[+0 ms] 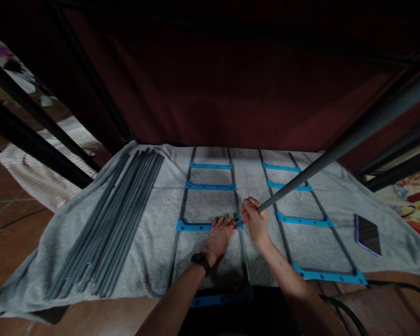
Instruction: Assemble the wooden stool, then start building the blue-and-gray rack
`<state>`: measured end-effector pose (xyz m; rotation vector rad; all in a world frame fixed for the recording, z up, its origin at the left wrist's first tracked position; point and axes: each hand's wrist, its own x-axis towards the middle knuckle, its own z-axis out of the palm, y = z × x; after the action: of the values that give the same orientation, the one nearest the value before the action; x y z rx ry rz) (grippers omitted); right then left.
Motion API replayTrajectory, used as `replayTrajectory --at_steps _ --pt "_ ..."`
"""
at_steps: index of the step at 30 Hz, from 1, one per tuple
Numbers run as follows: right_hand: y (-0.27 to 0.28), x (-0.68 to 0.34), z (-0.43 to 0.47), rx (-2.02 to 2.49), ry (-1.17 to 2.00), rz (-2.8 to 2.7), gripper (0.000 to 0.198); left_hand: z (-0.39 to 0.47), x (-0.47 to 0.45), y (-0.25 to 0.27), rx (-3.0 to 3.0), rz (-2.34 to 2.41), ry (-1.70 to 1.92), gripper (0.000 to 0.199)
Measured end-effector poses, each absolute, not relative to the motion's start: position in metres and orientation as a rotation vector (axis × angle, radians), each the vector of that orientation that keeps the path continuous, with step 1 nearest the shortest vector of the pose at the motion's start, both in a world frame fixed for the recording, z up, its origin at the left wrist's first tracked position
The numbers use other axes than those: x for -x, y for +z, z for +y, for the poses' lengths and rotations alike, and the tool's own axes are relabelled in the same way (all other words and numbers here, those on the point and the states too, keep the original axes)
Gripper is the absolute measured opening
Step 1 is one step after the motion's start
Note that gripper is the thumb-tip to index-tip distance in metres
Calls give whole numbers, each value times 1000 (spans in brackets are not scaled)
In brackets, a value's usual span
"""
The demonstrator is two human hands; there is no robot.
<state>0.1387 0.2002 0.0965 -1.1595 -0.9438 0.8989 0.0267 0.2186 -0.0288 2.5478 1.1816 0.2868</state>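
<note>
My right hand (257, 221) is wrapped round a long grey rod (308, 172) that slants up to the right. The lower end of this rod meets the right end of a blue crossbar (192, 227). Lying over that same end of the crossbar, my left hand (221, 232) has its fingers bent across it and the thumb close to the rod's tip. The crossbar joins two grey side rods of a ladder-like frame with several blue crossbars. A second such frame, with blue crossbars (304, 220), lies to the right. My hands hide part of the joint.
Several loose grey rods (115, 224) lie side by side on the grey blanket (154, 252) at the left. A phone (368, 234) rests near the right edge. Dark red fabric (224, 93) and black bars (31, 135) bound the blanket.
</note>
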Motion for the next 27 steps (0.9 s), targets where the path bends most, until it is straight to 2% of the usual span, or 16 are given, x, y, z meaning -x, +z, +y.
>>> replayTrajectory --at_steps 3,9,17,27 --pt "113 -143 202 1145 887 -932 38 218 -26 -29 -2568 1160 293 35" --pt "157 -170 234 1033 629 -902 35 217 -26 -24 -2556 1162 286 29" --pt "129 -193 320 1015 460 -851 33 217 -22 -19 -2536 1117 320 27" --pt "116 -197 443 1098 506 -724 33 215 -20 -25 -2512 1118 419 27"
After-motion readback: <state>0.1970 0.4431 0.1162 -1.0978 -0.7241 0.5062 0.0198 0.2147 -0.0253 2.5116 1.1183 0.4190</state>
